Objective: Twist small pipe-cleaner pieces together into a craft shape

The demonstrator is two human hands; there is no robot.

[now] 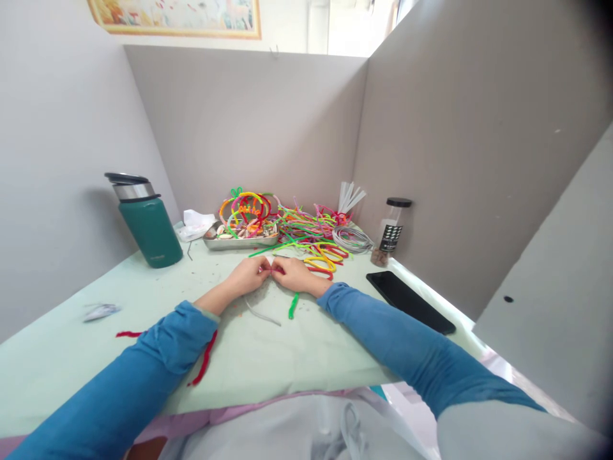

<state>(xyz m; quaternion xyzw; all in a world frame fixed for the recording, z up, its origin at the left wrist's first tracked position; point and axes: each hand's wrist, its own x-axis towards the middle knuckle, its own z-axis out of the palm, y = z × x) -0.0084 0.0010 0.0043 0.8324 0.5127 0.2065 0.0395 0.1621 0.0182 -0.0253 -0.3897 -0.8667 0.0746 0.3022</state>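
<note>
My left hand [246,276] and my right hand [292,276] meet fingertip to fingertip over the middle of the table. Both are closed in a pinch on a small pinkish-red pipe cleaner [272,271], mostly hidden by the fingers. Just below them lie a grey strand [262,315] and a short green pipe cleaner [294,306]. A dark red pipe cleaner [207,361] rests beside my left sleeve. Beyond my right hand are red and yellow pipe cleaner loops [322,262].
A metal tray [242,244] holds shaped pipe cleaner pieces, with a colourful pipe cleaner heap [306,223] and grey coil [352,239] alongside. A green bottle [151,230] stands left; a black-lidded jar [390,233] and phone [409,300] are right. Grey partitions [244,121] enclose the table.
</note>
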